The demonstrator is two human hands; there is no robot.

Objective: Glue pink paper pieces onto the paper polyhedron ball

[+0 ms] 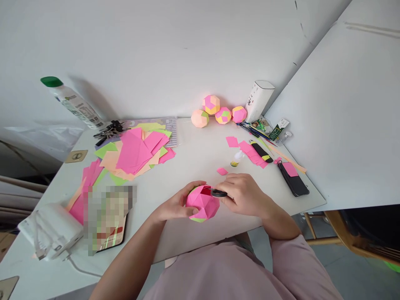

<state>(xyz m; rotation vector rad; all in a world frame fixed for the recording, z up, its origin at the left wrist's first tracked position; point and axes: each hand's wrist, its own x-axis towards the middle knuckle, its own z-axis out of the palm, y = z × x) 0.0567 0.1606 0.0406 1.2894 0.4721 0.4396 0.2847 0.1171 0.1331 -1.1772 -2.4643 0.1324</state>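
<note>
My left hand [178, 203] is wrapped round a pink and green faceted paper ball [204, 206], thumb on its front. In the ball's upper right side a gap shows a darker pink inside. Closed around a pair of scissors [219, 193] with black handles, my right hand [242, 193] has the tool's tip at that gap; whether the tip is inside I cannot tell. A small pink paper piece [222, 171] lies just beyond my right hand. Behind it stands a small glue bottle [237, 158] with a whitish top.
Several finished paper balls [211, 104] sit against the wall. A heap of coloured paper [134, 152], a phone [117, 225] and a white charger [53, 229] lie left. Rightward are a box cutter [261, 151], a black case [293, 179] and a white container [259, 101].
</note>
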